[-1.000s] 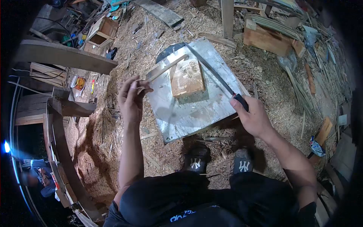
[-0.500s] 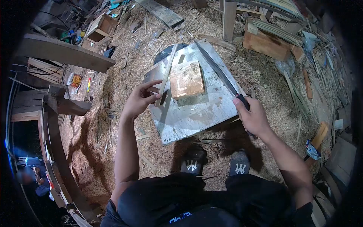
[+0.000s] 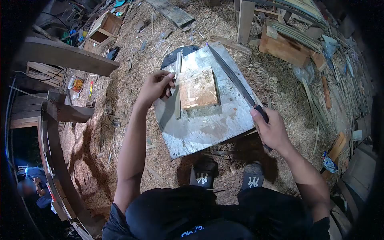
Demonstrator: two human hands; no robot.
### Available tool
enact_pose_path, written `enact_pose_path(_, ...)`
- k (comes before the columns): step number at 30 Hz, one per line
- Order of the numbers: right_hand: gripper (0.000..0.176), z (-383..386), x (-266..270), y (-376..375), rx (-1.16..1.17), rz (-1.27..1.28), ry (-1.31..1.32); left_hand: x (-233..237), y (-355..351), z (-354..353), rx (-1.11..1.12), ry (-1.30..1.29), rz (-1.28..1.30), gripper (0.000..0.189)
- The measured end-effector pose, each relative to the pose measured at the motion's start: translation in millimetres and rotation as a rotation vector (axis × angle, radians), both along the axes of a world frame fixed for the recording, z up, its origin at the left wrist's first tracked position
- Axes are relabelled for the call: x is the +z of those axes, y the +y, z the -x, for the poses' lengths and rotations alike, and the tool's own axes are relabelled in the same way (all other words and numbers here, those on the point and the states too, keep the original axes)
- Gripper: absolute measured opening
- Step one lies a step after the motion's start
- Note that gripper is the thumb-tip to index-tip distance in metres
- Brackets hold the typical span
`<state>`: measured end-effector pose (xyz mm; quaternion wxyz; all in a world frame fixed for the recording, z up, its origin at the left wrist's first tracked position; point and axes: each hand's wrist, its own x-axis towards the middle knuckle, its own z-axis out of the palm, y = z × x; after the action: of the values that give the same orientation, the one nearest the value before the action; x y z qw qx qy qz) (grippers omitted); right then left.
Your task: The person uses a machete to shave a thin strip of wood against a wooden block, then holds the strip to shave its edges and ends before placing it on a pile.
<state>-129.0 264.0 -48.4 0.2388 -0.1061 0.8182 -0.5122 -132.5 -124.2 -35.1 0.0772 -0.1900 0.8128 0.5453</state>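
Observation:
A square wooden block (image 3: pixel 197 89) with a pale L-shaped mark lies on a worn metal-grey board (image 3: pixel 216 124). Along the block's left edge lies a thin wooden strip (image 3: pixel 178 94). My left hand (image 3: pixel 158 86) is beside the strip, its fingers curled and partly hidden; whether it touches the strip is unclear. My right hand (image 3: pixel 270 127) is wrapped round the black handle of a long blade (image 3: pixel 232 76), which extends up and left over the board's right side.
Sawdust and wood scraps cover the ground (image 3: pixel 132 48). A wooden beam (image 3: pixel 72 56) spans the upper left, and a wooden box (image 3: pixel 284 46) lies upper right. My sandalled feet (image 3: pixel 253 176) are below the board. Another person (image 3: pixel 38 186) is at the lower left.
The strip has come down flat against the block, turned more upright in view. My left hand has shifted left and up, its fingers more curled. The right hand still holds the blade.

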Motion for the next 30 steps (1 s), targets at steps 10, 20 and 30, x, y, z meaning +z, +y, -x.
enact_pose_path(10,0.045,2,-3,0,0.004,-0.01,-0.013,-15,-8,51,0.112,0.009,0.207,0.037)
enact_pose_path(20,0.049,2,0,-1,0.013,-0.026,0.01,-21,-25,85,-0.002,-0.131,0.357,0.029)
enact_pose_path(30,0.047,-1,-8,3,-0.025,0.026,-0.012,59,-41,28,0.263,0.58,0.063,0.017)
